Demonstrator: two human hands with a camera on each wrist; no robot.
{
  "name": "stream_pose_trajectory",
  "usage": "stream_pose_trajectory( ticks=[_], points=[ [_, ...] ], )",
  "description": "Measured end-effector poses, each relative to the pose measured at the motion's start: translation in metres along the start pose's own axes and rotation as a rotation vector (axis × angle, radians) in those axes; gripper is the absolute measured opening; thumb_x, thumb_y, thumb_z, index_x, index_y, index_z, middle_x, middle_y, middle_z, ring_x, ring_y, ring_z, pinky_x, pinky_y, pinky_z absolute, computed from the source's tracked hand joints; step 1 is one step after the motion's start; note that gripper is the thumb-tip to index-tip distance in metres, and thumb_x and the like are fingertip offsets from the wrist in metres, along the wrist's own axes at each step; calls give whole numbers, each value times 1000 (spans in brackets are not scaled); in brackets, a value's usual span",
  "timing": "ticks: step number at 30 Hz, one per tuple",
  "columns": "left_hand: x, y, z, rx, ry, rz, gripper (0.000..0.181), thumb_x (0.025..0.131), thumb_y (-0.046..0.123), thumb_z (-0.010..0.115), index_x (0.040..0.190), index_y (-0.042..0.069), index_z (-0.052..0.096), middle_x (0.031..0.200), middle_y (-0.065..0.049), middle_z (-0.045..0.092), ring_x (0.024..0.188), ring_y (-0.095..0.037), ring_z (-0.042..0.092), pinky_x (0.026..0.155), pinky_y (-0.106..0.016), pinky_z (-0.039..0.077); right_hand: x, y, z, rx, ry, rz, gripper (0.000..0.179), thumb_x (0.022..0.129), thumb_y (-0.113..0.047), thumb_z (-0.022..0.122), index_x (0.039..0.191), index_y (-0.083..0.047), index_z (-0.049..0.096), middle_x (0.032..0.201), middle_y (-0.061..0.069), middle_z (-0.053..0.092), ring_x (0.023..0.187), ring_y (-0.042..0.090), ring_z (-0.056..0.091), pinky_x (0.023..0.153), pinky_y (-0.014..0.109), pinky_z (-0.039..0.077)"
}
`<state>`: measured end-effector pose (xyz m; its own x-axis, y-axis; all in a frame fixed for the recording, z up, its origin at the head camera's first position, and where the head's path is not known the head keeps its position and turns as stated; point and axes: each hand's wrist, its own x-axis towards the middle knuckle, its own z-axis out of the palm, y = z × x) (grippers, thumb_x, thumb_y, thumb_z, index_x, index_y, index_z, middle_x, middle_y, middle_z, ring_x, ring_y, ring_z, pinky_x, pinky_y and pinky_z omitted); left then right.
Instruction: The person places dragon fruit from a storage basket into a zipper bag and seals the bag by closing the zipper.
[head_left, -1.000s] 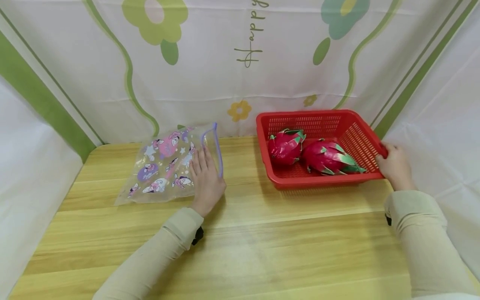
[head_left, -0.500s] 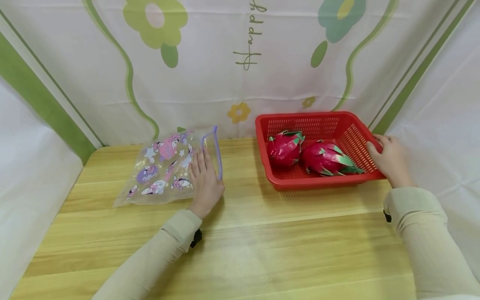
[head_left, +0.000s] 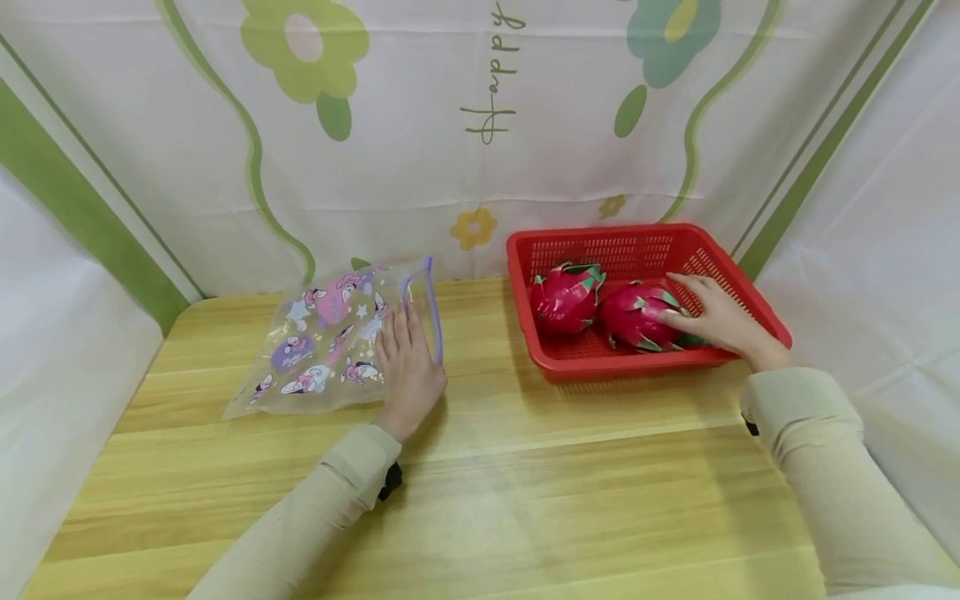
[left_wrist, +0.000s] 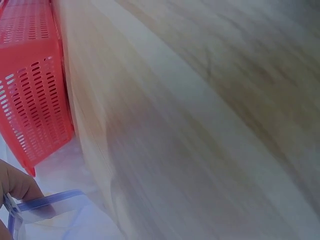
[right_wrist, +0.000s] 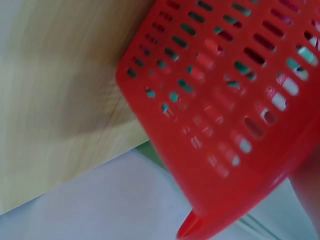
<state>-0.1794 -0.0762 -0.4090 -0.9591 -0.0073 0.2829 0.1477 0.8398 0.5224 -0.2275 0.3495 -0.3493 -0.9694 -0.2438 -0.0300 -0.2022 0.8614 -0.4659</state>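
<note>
My left hand [head_left: 408, 371] rests on a clear zip bag [head_left: 300, 375] printed with pink and purple cartoon figures, its fingers stretched toward the purple zip edge. The bag lies flat on the left of the table. At the right stands a red plastic basket [head_left: 637, 364] holding two dragon fruits. The left dragon fruit [head_left: 562, 300] sits apart from my hands. Over the basket's right side, my right hand [head_left: 720, 321] reaches in with thumb and fingers spread, fingertips at the right dragon fruit [head_left: 633, 312], partly covering its green tip. Slots in the basket wall [right_wrist: 220, 100] show red and green behind.
The wooden table [head_left: 480, 500] extends in front of the bag and basket. A white cloth [head_left: 405, 167] with flowers and green lines hangs close behind them, and white sheets [head_left: 885, 275] flank both sides.
My right hand has let go of the basket's right rim and moved left, into the basket over the right dragon fruit. The left hand stays on the bag.
</note>
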Motion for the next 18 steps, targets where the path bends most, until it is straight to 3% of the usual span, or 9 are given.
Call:
stream_pose_trajectory(
  ticks=[10,18],
  points=[
    [-1,-2,-1,8,-25,-1,101,71,-8,62,152,-2,2,160,-20,9,147,-39,4,119,-58,2,9,-15,14,-18,-55,-27,79,84,-27,70,147,-2,29,143,35,25,124,50,34,99,68,36],
    [-1,-4,-1,1,-19,13,101,70,-9,61,152,-3,3,159,-21,8,147,-39,3,118,-59,2,15,-18,19,-122,-72,-59,79,82,-31,73,145,-2,34,141,32,30,122,50,40,96,67,41]
  ],
)
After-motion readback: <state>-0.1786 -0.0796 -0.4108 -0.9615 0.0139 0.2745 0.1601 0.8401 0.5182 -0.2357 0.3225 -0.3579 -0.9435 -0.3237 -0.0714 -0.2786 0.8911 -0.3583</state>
